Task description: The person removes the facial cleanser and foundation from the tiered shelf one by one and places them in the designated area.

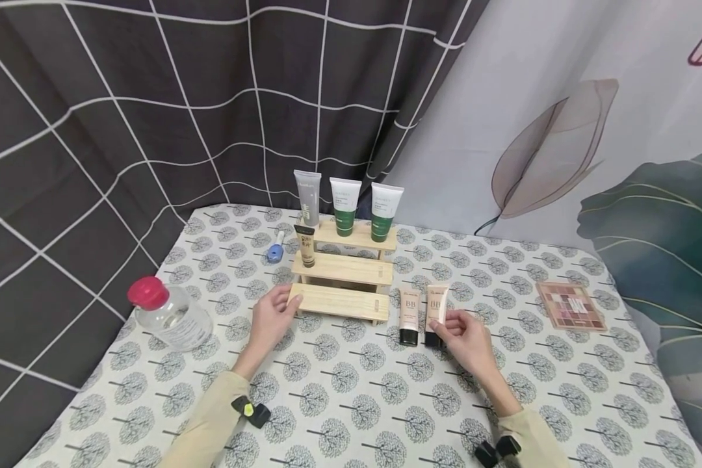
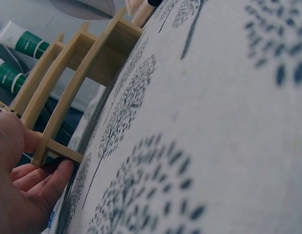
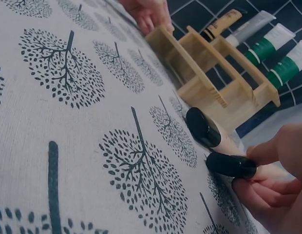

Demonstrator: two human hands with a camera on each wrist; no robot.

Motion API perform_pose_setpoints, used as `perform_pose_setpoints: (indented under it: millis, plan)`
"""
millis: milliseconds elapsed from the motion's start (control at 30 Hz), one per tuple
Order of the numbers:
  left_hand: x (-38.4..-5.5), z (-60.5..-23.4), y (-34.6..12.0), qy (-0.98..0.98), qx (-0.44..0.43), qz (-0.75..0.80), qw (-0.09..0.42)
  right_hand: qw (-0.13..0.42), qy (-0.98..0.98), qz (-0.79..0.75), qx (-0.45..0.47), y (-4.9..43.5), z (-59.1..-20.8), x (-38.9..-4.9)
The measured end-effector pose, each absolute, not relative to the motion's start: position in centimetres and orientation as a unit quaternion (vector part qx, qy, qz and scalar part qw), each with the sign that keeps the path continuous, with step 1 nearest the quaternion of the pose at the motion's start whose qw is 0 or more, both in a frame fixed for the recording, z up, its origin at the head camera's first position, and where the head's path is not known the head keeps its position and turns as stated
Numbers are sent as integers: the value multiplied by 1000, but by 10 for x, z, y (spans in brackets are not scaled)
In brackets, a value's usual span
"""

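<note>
A three-step wooden display rack stands mid-table. My left hand holds the left end of its lowest step, thumb on top and fingers beneath, as the left wrist view shows. To the rack's right lie two pink BB cream tubes with black caps. My right hand pinches the right-hand BB cream tube near its cap. The other BB cream tube lies just left of it, untouched. On the top step stand a grey tube and two white-and-green tubes; a small gold tube is on the middle step.
At the left, a clear bottle with a red cap leans over. A small blue bottle with a white cap lies behind the left hand. An eyeshadow palette lies at the right. Behind the table hangs a dark checked curtain.
</note>
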State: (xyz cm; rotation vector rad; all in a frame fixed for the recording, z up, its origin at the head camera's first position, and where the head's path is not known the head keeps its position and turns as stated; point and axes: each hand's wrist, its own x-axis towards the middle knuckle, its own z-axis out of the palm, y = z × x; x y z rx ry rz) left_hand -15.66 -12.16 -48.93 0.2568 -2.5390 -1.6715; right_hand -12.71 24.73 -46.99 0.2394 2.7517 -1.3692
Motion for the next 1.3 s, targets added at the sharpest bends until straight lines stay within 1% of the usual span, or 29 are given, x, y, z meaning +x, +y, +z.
perform_pose_setpoints:
  millis: [167,500,800,933,1100,1167,1300]
  plan:
    - [-158,-489,-121,-831,82,-549,45,43,900,-425,81,250,-469,-127]
    - [-155,-489,-120,-832,78,-547,44,50,921,-374,94,253,-468,-124]
    - [-155,-490,-121,-833,76,-546,47,13,940,-334,72,257,-465,-119]
    - [-156,-491,-122,-835,80,-543,46,11,941,-331,73,260,-462,-118]
    - [-156,-490,-122,-837,83,-539,44,12,931,-361,50,258,-455,-119]
    - [-155,-490,-122,-836,86,-540,42,3,926,-376,35,256,-451,-121]
    - [-155,-490,-121,-833,87,-544,42,-38,917,-398,9,249,-445,-127]
